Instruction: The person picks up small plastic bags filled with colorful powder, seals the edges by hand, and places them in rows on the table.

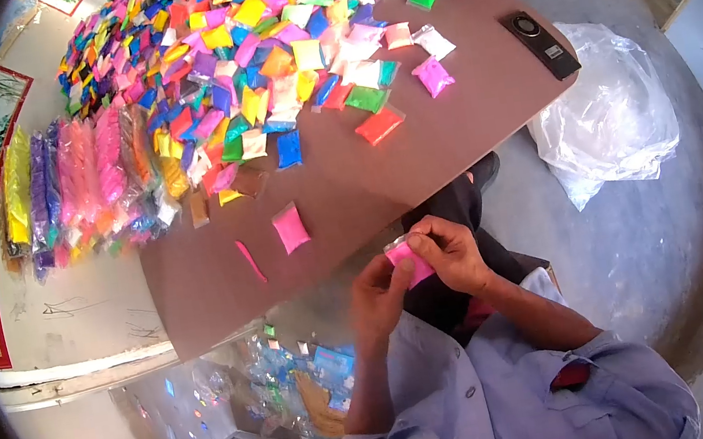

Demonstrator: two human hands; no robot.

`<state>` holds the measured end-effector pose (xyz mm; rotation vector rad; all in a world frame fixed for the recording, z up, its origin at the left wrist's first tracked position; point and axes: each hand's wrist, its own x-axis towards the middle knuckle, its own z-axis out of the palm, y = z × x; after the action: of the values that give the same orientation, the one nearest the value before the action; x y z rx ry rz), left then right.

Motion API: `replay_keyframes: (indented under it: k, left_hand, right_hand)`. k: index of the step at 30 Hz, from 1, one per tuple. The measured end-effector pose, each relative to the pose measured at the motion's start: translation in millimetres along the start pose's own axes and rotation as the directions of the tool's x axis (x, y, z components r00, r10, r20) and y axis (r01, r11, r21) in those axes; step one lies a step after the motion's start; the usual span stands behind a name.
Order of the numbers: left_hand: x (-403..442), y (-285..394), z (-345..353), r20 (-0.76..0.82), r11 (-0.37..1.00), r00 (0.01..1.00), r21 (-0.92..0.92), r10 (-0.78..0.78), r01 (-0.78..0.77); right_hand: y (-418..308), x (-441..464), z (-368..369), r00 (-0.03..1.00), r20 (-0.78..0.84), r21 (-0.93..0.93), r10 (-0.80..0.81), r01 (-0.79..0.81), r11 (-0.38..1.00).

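Observation:
Between my two hands, over my lap and just off the table edge, is a small pink packet [411,263] with a clear top edge. My left hand [381,291] pinches its left side with the thumb in front. On the other side, my right hand [449,253] grips the packet's upper right corner between thumb and fingers. Another pink packet [291,228] lies on the brown table [333,213] near its edge. Left of that packet rests a thin pink strip [251,261].
A large heap of colourful packets [260,63] covers the table's far side. Long bundled bags [79,175] stand at its left. A black device [540,44] lies at the right end, beside a clear plastic bag [603,106]. More packets [300,368] are down at lower left.

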<state>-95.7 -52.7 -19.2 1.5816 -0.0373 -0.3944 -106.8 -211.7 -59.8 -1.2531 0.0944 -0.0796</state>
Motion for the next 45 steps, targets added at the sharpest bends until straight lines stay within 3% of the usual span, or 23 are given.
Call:
replay_keyframes:
  k: [3, 6, 9, 15, 19, 24, 26, 37, 39, 45]
  left_hand:
    - [-10.7, -14.4, 0.4, -0.042, 0.997, 0.997, -0.048, -0.057, 0.055]
    - [-11.0, -20.6, -4.3, -0.073, 0.999, 0.997, -0.019, 0.038, -0.039]
    - [-12.1, -2.5, 0.0, -0.074, 0.999, 0.997, -0.02, 0.035, -0.036]
    - [-14.5, 3.1, 13.2, -0.032, 0.995, 0.999, -0.102, 0.012, -0.016]
    - [-12.2, -3.9, 10.5, -0.052, 0.997, 0.999, -0.072, 0.01, -0.014]
    - [-12.9, -2.5, 8.8, -0.03, 0.996, 0.998, -0.076, 0.054, -0.056]
    - [-15.2, 2.5, 9.8, -0.046, 0.995, 0.998, -0.091, -0.033, 0.029]
    - [-15.3, -14.1, 6.2, -0.019, 0.997, 1.0, -0.073, -0.008, 0.007]
    - [-14.5, -10.2, 6.3, -0.016, 0.999, 1.0, -0.05, 0.006, -0.007]
    - [-13.2, -2.1, 11.6, -0.058, 0.997, 0.997, -0.058, -0.06, 0.057]
  right_hand:
    - [4.4, -9.6, 8.2, 0.998, -0.024, 0.022, 0.066, -0.066, 0.998]
    - [1.8, -10.9, 15.6, 0.998, 0.002, 0.082, 0.065, -0.065, 0.994]
    - [-2.1, -13.1, 11.6, 0.997, 0.049, -0.051, 0.06, -0.057, 0.997]
    - [-6.0, -15.8, 11.0, 0.998, -0.04, -0.04, -0.043, 0.041, 0.998]
    - [-1.9, -16.4, 11.5, 0.998, -0.055, -0.039, -0.009, 0.007, 0.999]
    - [-3.0, -16.2, 9.1, 0.998, 0.041, -0.024, 0.04, -0.039, 0.999]
    - [-2.2, -16.5, 11.6, 0.999, 0.003, -0.039, 0.032, -0.032, 0.999]
    - [-8.7, -13.4, 12.5, 0.999, -0.001, 0.024, 0.044, -0.044, 0.999]
    - [-6.9, -13.2, 10.5, 0.999, -0.011, -0.093, 0.047, -0.048, 0.994]
    - [-10.5, -9.4, 11.8, 0.998, -0.057, -0.119, -0.016, 0.009, 0.993]
